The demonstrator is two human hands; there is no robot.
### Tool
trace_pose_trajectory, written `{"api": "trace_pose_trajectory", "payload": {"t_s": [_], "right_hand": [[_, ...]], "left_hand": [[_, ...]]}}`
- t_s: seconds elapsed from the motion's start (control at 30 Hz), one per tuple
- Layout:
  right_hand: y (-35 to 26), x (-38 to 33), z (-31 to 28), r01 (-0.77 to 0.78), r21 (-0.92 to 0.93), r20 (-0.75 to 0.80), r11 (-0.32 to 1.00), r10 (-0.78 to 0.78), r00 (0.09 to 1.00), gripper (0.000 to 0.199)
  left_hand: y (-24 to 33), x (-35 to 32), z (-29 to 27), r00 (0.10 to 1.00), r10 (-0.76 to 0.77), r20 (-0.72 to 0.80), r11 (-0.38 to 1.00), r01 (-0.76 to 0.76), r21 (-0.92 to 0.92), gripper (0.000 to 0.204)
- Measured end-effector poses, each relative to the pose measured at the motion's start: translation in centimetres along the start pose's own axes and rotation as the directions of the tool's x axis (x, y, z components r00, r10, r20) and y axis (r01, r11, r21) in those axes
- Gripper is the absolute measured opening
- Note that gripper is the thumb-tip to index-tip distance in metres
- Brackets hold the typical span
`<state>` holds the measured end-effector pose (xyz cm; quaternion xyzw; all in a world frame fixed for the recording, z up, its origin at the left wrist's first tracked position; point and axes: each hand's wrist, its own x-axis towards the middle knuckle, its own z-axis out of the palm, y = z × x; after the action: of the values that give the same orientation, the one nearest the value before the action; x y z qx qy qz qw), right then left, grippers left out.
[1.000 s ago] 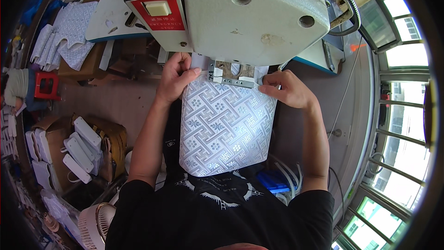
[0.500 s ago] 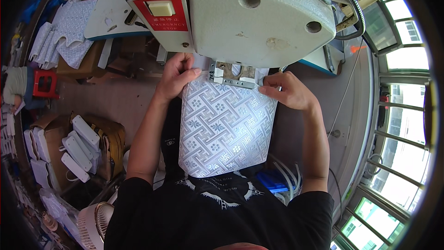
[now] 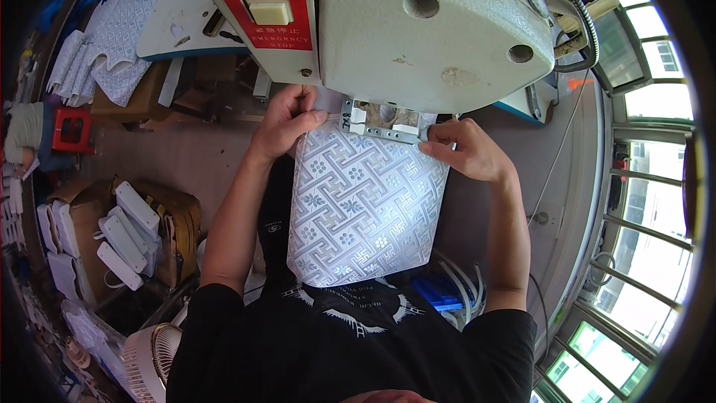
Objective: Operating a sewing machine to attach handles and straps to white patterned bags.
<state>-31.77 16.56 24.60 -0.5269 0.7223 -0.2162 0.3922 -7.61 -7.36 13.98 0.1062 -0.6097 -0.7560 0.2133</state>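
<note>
At the centre of the frame, a patterned silver-white fabric piece (image 3: 362,205) hangs from under the cream sewing machine head (image 3: 418,19) down toward the person's black shirt (image 3: 350,343). The left hand (image 3: 287,121) pinches its upper left corner with curled fingers. The right hand (image 3: 466,151) grips the upper right corner beside the metal presser plate (image 3: 382,123).

Head camera looks steeply down — close — onto sewing machine (image 3: 418,22).
</note>
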Motion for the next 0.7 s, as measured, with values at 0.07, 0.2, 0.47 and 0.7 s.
{"api": "trace_pose_trajectory", "payload": {"t_s": [0.07,0.2,0.47,0.7], "right_hand": [[0.02,-0.04,0.0,-0.005,0.004,-0.001,1.0,0.005,1.0,0.035],[0.15,0.06,-0.07,0.006,0.013,-0.002,1.0,-0.006,1.0,0.036],[0.75,0.05,-0.07,-0.008,0.044,0.019,0.999,0.007,1.0,0.037],[0.54,-0.01,0.1,-0.018,0.033,0.021,0.999,0.017,1.0,0.037]], "left_hand": [[0.1,-0.04,0.09,1.0,-0.016,0.003,1.0,0.016,-0.012,0.029],[-0.18,-0.08,-0.32,1.0,-0.02,0.014,0.999,0.019,0.032,0.029],[-0.34,-0.17,-0.31,0.998,-0.066,0.013,0.998,0.066,-0.012,0.027],[-0.61,-0.35,-0.28,0.999,-0.04,0.007,0.999,0.04,-0.02,0.027]]}}
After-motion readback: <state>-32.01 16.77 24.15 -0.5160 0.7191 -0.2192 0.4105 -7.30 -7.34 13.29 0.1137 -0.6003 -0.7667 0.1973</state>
